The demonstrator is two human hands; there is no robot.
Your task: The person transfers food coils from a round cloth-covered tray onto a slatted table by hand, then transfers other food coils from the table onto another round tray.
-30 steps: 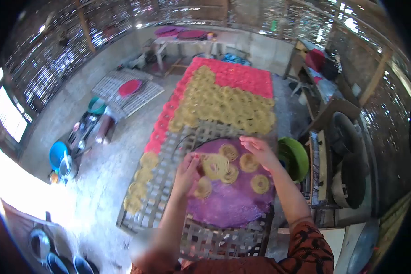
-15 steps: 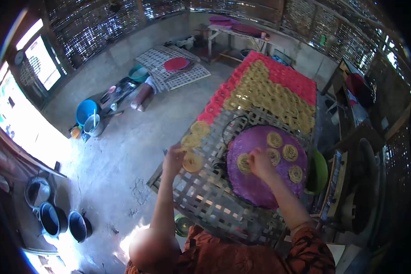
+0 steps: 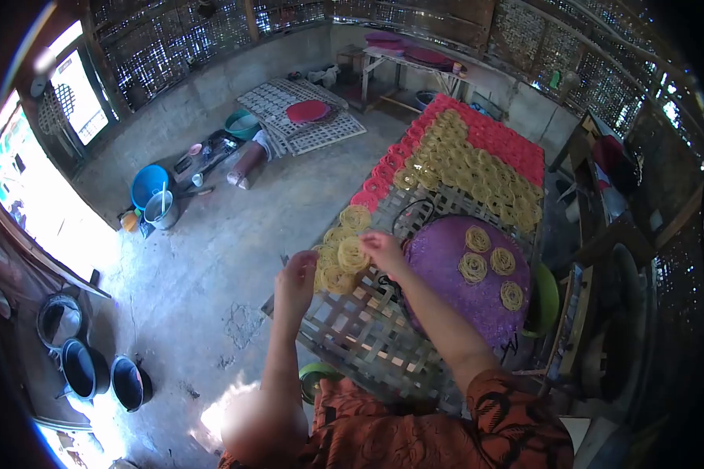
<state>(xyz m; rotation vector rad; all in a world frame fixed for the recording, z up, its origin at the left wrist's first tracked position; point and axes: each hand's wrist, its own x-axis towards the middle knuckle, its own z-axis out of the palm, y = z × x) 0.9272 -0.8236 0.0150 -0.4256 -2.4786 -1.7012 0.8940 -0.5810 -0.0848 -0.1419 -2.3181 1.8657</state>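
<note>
**Coil placement, left side of lattice worktop [image 3: 354, 322]**

Left hand [image 3: 293, 283]: fingers bent beside the resting yellow coils [image 3: 338, 281]; cannot tell whether gripping.
Strand coil [image 3: 352, 255]: at those coils, near side.
Right hand [image 3: 383, 252]: fingers seemingly pinched on its right edge.
Judged step: placing; next move calls for settling it flat, then release.
Purple round mat [image 3: 434, 244]: four coils.
No legible writing or labels.

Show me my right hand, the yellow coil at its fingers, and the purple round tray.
Right hand [image 3: 384, 252]: head view, middle of the hand.
Yellow coil [image 3: 352, 255]: head view, middle of its looped strands.
Purple round tray [image 3: 477, 305]: head view, bare part of its surface.
</note>
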